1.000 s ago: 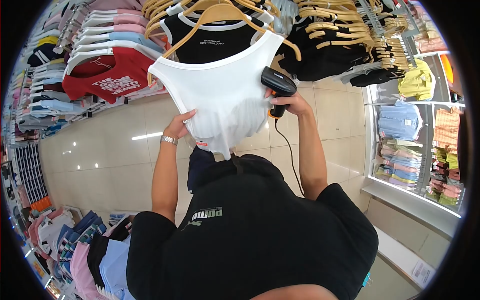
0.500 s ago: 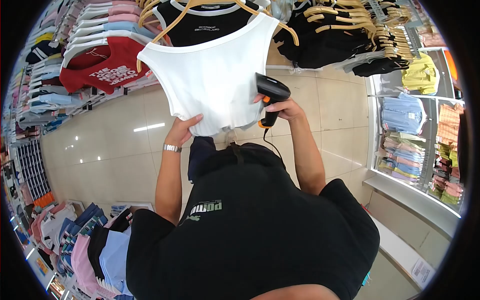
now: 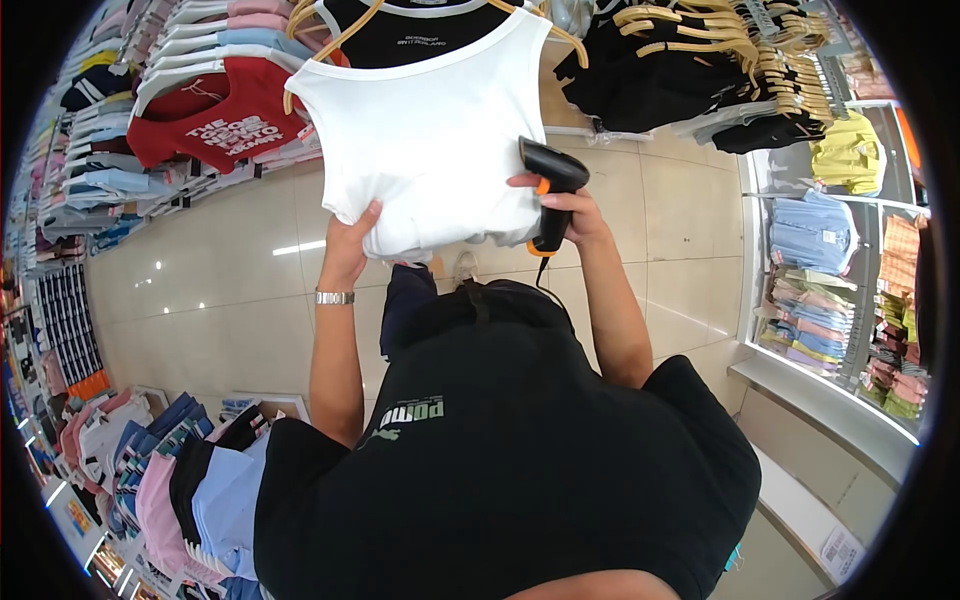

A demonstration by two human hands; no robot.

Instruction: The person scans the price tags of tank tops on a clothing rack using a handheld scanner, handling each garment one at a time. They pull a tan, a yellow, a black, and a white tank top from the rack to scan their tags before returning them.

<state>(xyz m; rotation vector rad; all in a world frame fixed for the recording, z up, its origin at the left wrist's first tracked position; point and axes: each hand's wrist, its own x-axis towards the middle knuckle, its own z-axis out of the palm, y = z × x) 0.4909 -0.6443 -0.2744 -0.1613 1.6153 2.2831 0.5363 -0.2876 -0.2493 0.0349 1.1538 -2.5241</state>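
A white sleeveless top (image 3: 430,140) hangs on a wooden hanger (image 3: 345,35) in front of me. My left hand (image 3: 350,245), a silver bracelet on its wrist, grips the top's lower hem and bunches it upward. My right hand (image 3: 572,215) holds a black barcode scanner (image 3: 550,185) with an orange trigger, its head pressed close to the right edge of the white top. The scanner's cable drops toward my black shirt. Behind the white top hangs a black top (image 3: 420,30) with white trim.
Racks of shirts on hangers fill the upper left, with a red printed shirt (image 3: 215,125) in front. Black garments (image 3: 660,70) on wooden hangers hang at the upper right. Shelves with folded clothes (image 3: 850,290) line the right. Stacked folded shirts (image 3: 190,500) lie at lower left. Tiled floor (image 3: 210,300) lies below.
My left hand has gathered the hem higher, folding the bottom of the white top up. The scanner has moved closer to the top's right edge.
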